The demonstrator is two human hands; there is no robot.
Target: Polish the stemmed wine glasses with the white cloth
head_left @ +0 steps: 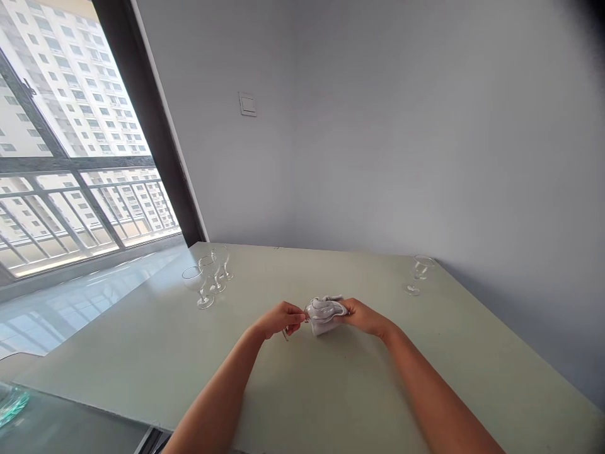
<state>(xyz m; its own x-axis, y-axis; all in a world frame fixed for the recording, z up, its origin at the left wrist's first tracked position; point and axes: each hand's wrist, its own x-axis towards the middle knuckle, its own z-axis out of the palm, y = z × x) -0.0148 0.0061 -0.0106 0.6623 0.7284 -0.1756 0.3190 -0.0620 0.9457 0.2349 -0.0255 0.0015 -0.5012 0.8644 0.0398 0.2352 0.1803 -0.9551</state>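
My left hand (278, 320) grips the thin stem of a clear stemmed glass (306, 318), and its foot (285, 334) shows below my fingers. My right hand (363, 317) is shut on a crumpled grey cloth (322, 314). The cloth covers the top of the held glass, so its bowl is hidden. Three similar stemmed glasses (197, 287) stand close together on the table to the left of my hands. Another stemmed glass (418, 275) stands by the far right side, out of reach of my fingers.
The hands work above a pale green table (331, 384) set against a grey wall (378, 139). A large window with railings (70, 145) is on the left. A light switch (247, 104) is on the wall. A glass-edged surface (47, 416) lies at lower left.
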